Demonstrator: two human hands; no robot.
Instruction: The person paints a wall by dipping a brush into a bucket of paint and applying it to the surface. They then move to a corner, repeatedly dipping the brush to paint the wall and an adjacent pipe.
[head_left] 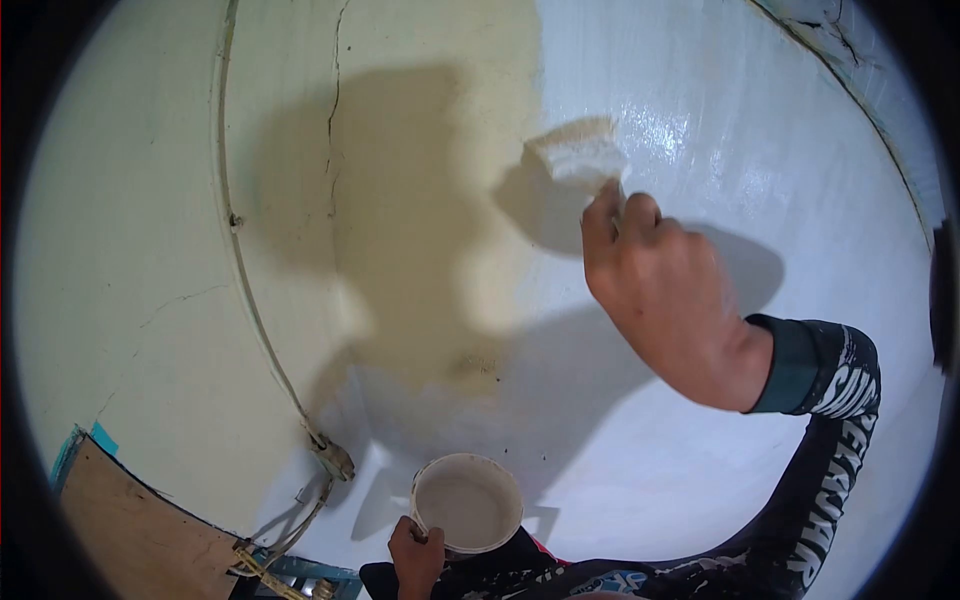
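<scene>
My right hand is closed round the handle of a wide paintbrush. The brush's white, paint-covered bristles lie against or very near the wall, by the border between fresh white paint and the older cream surface. Down at the bottom, my left hand grips the rim of a round white tub. Pale paint shows inside the tub. The brush handle is mostly hidden by my fingers.
A cable runs down the cream wall to a fitting near the corner. A long crack marks the cream part. At lower left stands a brown board. Shadows of my head and arm fall across the wall.
</scene>
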